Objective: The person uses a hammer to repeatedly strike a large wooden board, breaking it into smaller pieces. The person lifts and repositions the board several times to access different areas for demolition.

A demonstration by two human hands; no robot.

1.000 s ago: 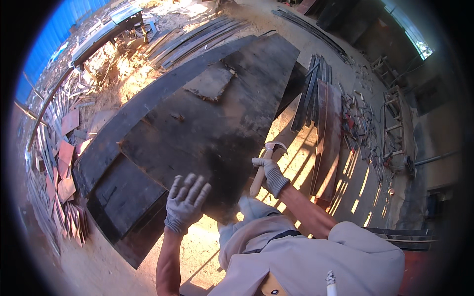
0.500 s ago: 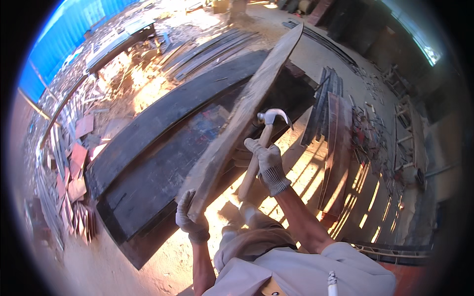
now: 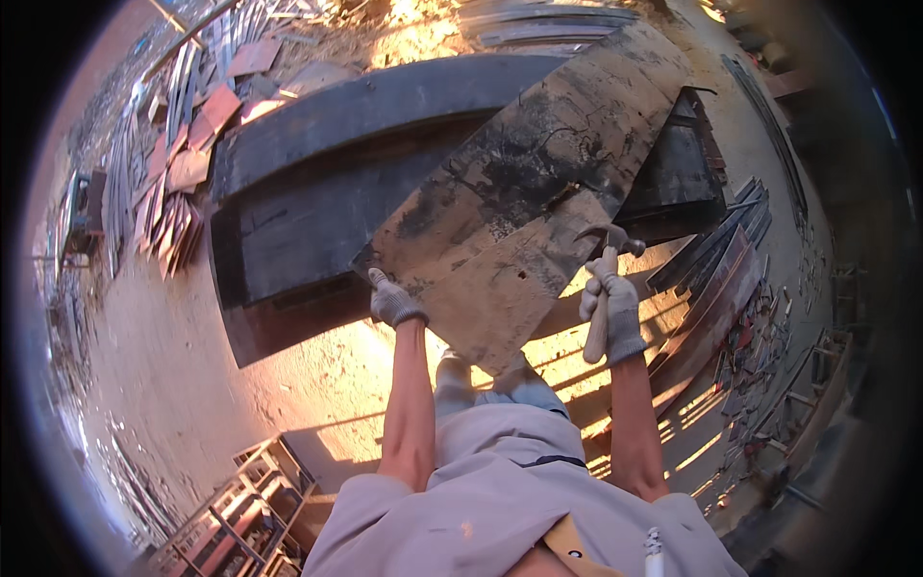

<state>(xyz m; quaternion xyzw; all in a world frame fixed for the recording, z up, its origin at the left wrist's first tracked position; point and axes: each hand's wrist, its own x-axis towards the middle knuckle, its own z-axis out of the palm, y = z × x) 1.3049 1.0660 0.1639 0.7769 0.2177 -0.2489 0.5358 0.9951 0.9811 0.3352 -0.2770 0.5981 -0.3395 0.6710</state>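
A long, worn wooden board [image 3: 461,231] with dark stains and a ragged surface slants across a low, black bench-like stand [image 3: 317,221]. Its near end sticks out over the front edge, close above my legs. My left hand [image 3: 394,300], in a pale knitted glove, is closed on the board's near left corner; the fingertips behind the edge are partly hidden. To the right of the board, my gloved right hand [image 3: 615,306] wraps round the wooden handle of a claw hammer [image 3: 598,325]. The hammer's metal head is up, near the board's right edge.
Reddish panels [image 3: 183,192] are heaped at the left. Dark planks [image 3: 716,236] lie on the ground at the right, with scattered scraps [image 3: 760,337] beside them. A wooden rack [image 3: 240,510] stands at the lower left. More long boards [image 3: 548,24] are stacked beyond the stand.
The board has gone from standing on edge to showing its broad stained face. The hammer and right hand have shifted right; my left hand still grips the near end. My view has turned left.
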